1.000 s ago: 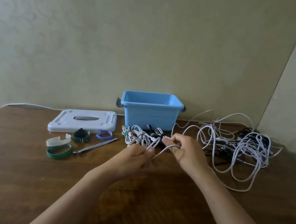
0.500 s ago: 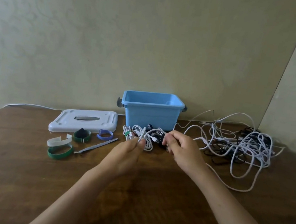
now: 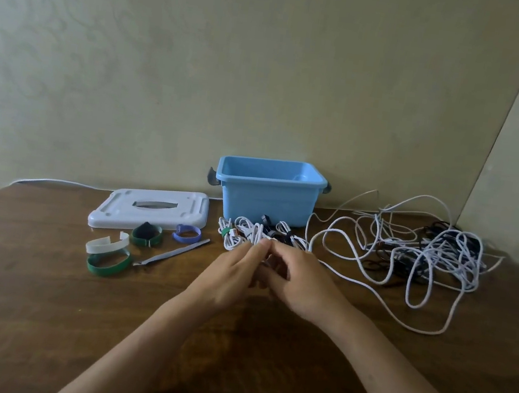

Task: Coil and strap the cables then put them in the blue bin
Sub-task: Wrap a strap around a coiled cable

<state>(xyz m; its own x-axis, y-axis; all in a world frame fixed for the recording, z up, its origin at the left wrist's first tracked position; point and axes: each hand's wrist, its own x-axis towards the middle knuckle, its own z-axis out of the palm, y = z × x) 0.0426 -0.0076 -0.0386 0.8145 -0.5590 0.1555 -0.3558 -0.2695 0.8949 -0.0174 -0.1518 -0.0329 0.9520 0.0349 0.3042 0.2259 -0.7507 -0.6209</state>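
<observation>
White cable point(image 3: 371, 288) trailing from tangled pile point(image 3: 425, 254) at right of frame to centre, left hand point(image 3: 228, 274) and right hand point(image 3: 299, 284) meeting there, fingers pinching its end, strapped coils point(image 3: 246, 234) just behind, blue bin point(image 3: 268, 191) beyond on desk point(image 3: 40, 299).

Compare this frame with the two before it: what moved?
Both hands closed together: the left hand and right hand now meet, pinching the white cable between them. Its slack has drawn in toward them. Bin, lid and straps stayed put.
</observation>
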